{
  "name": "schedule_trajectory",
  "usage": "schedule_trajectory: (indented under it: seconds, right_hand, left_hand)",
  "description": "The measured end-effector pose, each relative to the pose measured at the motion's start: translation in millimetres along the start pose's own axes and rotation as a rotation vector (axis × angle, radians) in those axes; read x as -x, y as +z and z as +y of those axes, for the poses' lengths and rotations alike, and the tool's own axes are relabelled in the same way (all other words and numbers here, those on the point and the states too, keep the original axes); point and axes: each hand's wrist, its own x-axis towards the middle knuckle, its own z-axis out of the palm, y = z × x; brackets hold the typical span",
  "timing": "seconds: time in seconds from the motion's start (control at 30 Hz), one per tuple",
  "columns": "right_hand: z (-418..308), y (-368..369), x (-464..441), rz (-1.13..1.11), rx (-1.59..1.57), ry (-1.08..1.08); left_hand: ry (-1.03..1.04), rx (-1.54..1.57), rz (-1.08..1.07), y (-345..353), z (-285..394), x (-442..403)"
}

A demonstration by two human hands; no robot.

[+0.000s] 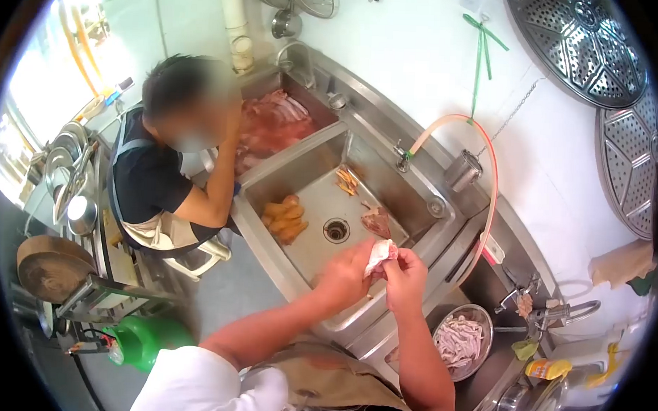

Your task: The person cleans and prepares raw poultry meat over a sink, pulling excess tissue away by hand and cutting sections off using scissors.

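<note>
A small pale piece of meat [379, 256] is held between both hands above the near right part of the middle sink [315, 183]. My left hand [346, 275], slightly blurred, has its fingers closed on the piece's left side. On its right side, my right hand [405, 278] pinches the same piece. Just beyond my hands, a dark reddish piece of meat [375, 219] lies in the sink. Yellow pieces [283, 220] are heaped at the sink's left, and several small orange-yellow pieces [346, 181] lie near the far wall. The drain [336, 230] shows between them.
Another person [164, 163] sits at the left beside a sink of red meat [274, 127]. A metal bowl of pale strips [460, 340] stands in the right sink. A hose [495, 182] arches from the tap [403, 159]. A green gas cylinder [147, 342] stands lower left.
</note>
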Motion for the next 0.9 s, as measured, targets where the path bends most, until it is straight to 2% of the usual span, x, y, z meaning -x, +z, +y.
schedule_trajectory:
  seconds: [0.1, 0.2, 0.27, 0.33, 0.37, 0.43, 0.53, 0.67, 0.9]
  right_hand:
    - [-5.2, 6.1, -0.1, 0.018, 0.021, 0.023]
    - [-0.7, 1.7, -8.8, 0.011, 0.141, 0.027]
    - [-7.5, 7.7, -8.0, 0.029, -0.004, 0.077]
    - [-0.3, 9.0, -11.2, 0.082, 0.0, 0.051]
    - [1.0, 7.2, -10.4, 0.088, 0.042, 0.03]
    - [2.8, 7.6, -10.2, 0.107, 0.079, 0.022]
    - [-3.2, 5.9, -11.8, 0.086, 0.078, 0.035]
    - [10.2, 0.1, -21.2, 0.074, 0.262, -0.016]
    - [17.4, 4.4, -37.2, 0.08, 0.474, -0.046]
  left_hand:
    - [-0.05, 0.062, -0.047, -8.6, 7.0, -7.2]
    - [0.011, 0.039, -0.02, -9.2, 6.8, -12.1]
    - [0.019, -0.011, -0.02, -7.7, 1.7, -11.9]
    - [0.076, -0.049, 0.009, -4.2, -5.9, -15.0]
    - [0.054, -0.062, 0.032, -2.4, -4.9, -16.5]
    - [-0.187, 0.13, -0.138, 1.0, -18.2, -16.5]
    - [-0.426, 0.364, -0.274, -7.9, 0.4, -29.4]
    - [-0.542, 0.367, -0.333, -12.5, 6.5, -38.3]
    - [-0.559, 0.266, -0.352, -4.3, -27.4, -34.1]
